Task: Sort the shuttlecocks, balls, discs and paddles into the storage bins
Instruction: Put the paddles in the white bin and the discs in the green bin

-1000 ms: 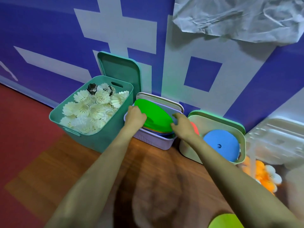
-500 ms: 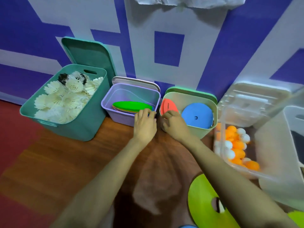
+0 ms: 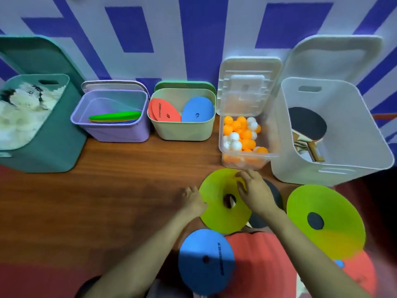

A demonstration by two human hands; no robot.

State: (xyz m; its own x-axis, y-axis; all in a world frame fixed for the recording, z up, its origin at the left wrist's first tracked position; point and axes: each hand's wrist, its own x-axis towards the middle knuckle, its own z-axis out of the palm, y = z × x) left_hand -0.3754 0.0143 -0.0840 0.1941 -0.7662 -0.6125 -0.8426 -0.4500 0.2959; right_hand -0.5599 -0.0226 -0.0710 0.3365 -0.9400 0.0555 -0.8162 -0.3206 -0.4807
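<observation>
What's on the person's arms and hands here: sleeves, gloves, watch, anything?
Nothing worn that shows. The left forearm and right forearm are bare down to the frame's bottom edge, with no sleeve in view. The left hand and right hand are bare too: no gloves, and no watch, band or ring that I can make out, though the picture is slightly blurred.

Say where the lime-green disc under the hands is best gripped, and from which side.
Probably the thin left rim of the lime-green disc, pinched from the left beside the left hand: it lies flat, that edge sits on bare wood, while its right side overlaps a dark round thing.
</observation>
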